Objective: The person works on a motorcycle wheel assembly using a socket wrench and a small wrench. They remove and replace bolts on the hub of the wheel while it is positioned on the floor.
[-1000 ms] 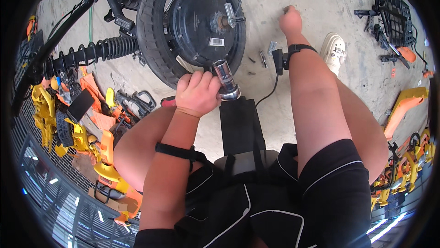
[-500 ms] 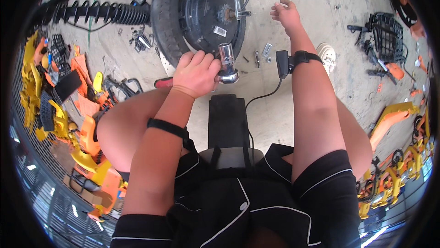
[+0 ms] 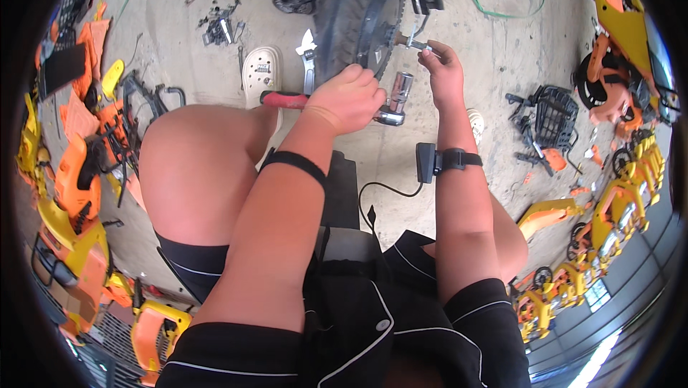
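The left hand [image 3: 347,99] grasps a red-handled chrome ratchet [image 3: 283,100] with cylindrical metal socket [image 3: 402,90], near the black-tyred wheel [image 3: 340,30]. The right hand [image 3: 445,73] seems to pinch a small silver metal part [image 3: 420,45] beside this wheel; a weak pinch could drop it on the grey floor [image 3: 494,62], and a careless ratchet swing could strike the right hand.

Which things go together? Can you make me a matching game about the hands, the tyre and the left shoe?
Things
1. Left hand
2. Right hand
3. Tyre
4. Left shoe

Places and colours
A. Black
B. At the axle
C. Cream
D. Around the red-handled ratchet

Right pairs: 1-D, 2-B, 3-A, 4-C
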Demonstrator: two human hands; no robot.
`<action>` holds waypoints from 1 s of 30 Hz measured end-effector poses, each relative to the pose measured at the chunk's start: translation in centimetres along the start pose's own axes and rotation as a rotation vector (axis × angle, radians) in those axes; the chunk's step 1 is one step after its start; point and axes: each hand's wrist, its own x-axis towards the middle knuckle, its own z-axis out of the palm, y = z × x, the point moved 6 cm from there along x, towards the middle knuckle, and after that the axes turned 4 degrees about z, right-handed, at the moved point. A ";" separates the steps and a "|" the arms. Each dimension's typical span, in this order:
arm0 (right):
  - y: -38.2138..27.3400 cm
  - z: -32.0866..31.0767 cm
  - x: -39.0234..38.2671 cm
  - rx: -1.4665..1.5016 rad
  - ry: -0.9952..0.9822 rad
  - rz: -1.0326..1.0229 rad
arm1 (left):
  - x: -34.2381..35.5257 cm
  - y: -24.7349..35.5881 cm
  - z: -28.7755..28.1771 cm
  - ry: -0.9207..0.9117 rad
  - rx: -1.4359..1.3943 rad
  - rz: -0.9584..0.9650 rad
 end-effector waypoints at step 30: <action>-1.3 -0.4 0.1 -0.387 0.181 0.363 | -0.4 0.3 1.2 -0.019 0.025 0.026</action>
